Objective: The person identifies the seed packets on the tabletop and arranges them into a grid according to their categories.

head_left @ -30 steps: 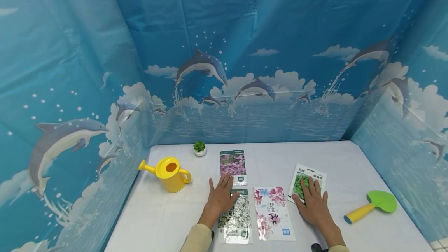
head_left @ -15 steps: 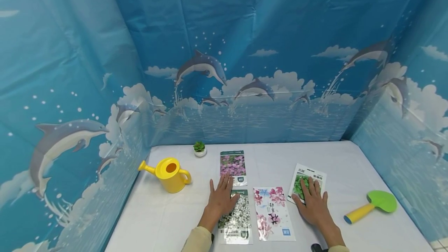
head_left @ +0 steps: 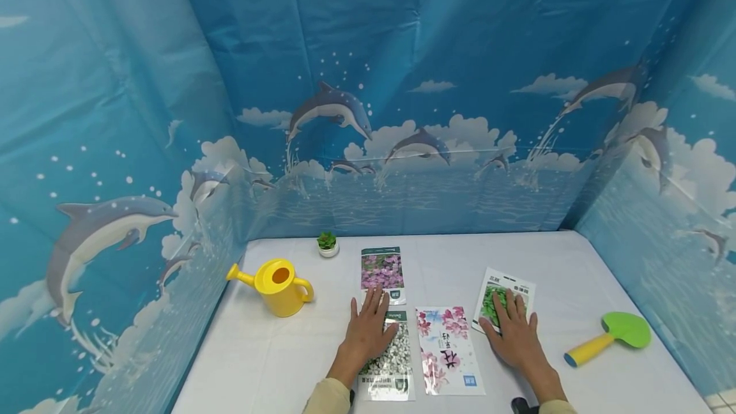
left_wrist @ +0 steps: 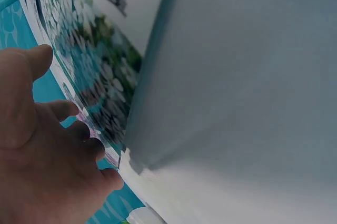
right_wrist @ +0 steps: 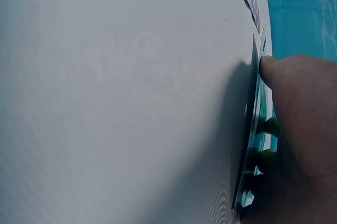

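Observation:
In the head view my left hand [head_left: 367, 331] lies with straight, spread fingers over the upper left of a white-flower seed packet [head_left: 393, 356]. Its fingertips reach the lower edge of a purple-flower seed packet [head_left: 382, 270]. The left wrist view has that hand [left_wrist: 47, 139] beside the white-flower packet [left_wrist: 100, 50]. My right hand [head_left: 515, 337] rests flat on a green-leaf seed packet [head_left: 487, 296], covering its lower part. In the right wrist view the right thumb touches the packet's near edge, fingers lying on its face. Between the hands is a pink-blossom packet [head_left: 451, 353].
A yellow watering can [head_left: 283, 292] stands at the left of the white-covered table [head_left: 253, 363]. Behind it is a small potted plant [head_left: 327, 245]. A green toy shovel [head_left: 627, 329] with a yellow handle lies at the right. Dolphin-print curtains [head_left: 420, 203] enclose the back and sides.
My left hand has shifted slightly to the right over the white-flower packet. The right hand and all the packets stay in place.

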`<state>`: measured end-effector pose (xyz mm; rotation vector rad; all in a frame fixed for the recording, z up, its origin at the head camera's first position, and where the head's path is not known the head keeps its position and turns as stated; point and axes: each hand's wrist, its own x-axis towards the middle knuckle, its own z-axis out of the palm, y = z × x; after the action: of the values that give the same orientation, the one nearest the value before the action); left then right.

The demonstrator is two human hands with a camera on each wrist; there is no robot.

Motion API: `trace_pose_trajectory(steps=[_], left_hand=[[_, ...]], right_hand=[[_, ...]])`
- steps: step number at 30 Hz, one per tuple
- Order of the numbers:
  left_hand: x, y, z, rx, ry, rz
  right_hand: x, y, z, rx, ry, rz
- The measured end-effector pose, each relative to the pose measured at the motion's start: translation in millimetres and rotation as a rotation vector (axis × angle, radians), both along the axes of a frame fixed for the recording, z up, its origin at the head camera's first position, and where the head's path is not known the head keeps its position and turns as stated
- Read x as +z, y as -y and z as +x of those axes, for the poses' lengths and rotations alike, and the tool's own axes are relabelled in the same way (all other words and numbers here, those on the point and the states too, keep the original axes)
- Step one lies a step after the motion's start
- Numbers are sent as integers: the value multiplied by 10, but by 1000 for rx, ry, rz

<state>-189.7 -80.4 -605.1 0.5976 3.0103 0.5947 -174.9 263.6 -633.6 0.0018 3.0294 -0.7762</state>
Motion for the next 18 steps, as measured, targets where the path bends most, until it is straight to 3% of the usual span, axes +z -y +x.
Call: trace_pose_trajectory(steps=[6, 11, 18], left_hand=[[-47, 16, 5, -15, -31, -3], [-52, 32, -6, -24, -7, 6], [-199, 60, -68, -11, -22, -18]], right_hand=[[3, -31, -43, 4, -15, 8], [-6, -55, -88, 10, -38, 9], [-12, -61, -159, 9, -54, 26]])
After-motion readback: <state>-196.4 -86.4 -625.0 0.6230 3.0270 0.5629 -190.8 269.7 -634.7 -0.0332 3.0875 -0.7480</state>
